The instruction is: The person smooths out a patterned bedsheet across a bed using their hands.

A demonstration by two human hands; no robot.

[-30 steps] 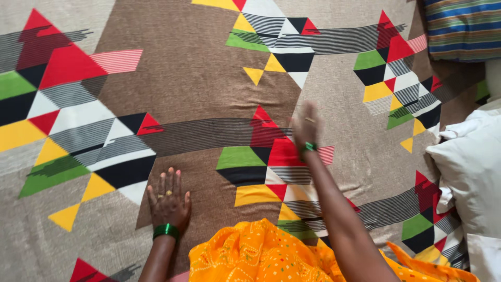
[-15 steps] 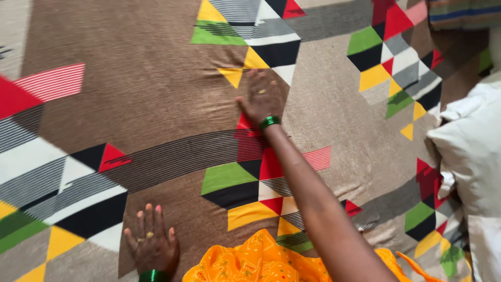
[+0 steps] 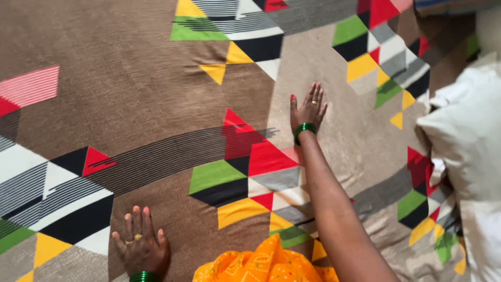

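1. Where the fingers meet the cloth, both hands lie flat: the right hand [image 3: 309,108] has its fingers straight and close together, palm down on the bedsheet [image 3: 146,99], gripping nothing.
2. The left hand [image 3: 140,245] is also open, its fingers slightly spread and pressed onto the brown part of the sheet near the bottom edge of the view — it holds nothing either.
3. The sheet is stretched across the whole surface under both hands, brown and grey with red, yellow, green, black and white triangles; faint creases show to the right of the right hand and near the yellow triangle above it.
4. To do this smoothing well, I judge the palm should stay flat and slide with even pressure toward the creases, while the other hand pins the cloth so it does not drag along.
5. The right arm [image 3: 334,209] reaches far forward, nearly straight, a green bangle [image 3: 303,128] at the wrist; the left arm is bent close to the body, wrist just in view with its own green bangle.
6. Further out, a white pillow [image 3: 469,146] lies at the right edge, and orange clothing [image 3: 261,266] shows at the bottom.
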